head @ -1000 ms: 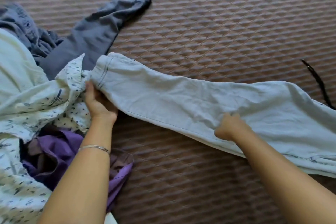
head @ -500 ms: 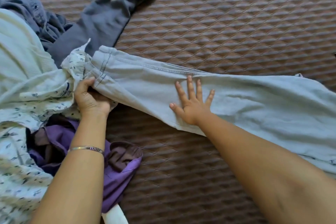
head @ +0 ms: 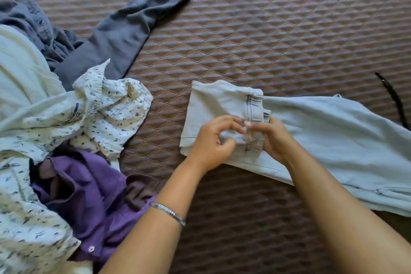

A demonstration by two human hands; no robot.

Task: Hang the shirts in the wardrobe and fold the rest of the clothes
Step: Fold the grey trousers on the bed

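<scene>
Both hands work the folded-over leg end of the pale jeans (head: pixel 333 131) on the quilted brown bedspread (head: pixel 278 29).

The left hand (head: pixel 210 144) reaches in from 7 o'clock, bracelet (head: pixel 168 211) on the wrist, fingers curled and pinching the denim fold beside the stitched hem. The right hand (head: pixel 272 138) comes from 5 o'clock, fingers bent and gripping the same hem, fingertips nearly meeting the left's. The jeans stretch away toward 3 o'clock. At 9 o'clock lies a heap: printed white shirt (head: pixel 106 113), purple shirt (head: pixel 93 198), pale green garment (head: pixel 20 73), and dark grey trousers (head: pixel 124 31) toward 11 o'clock.
</scene>
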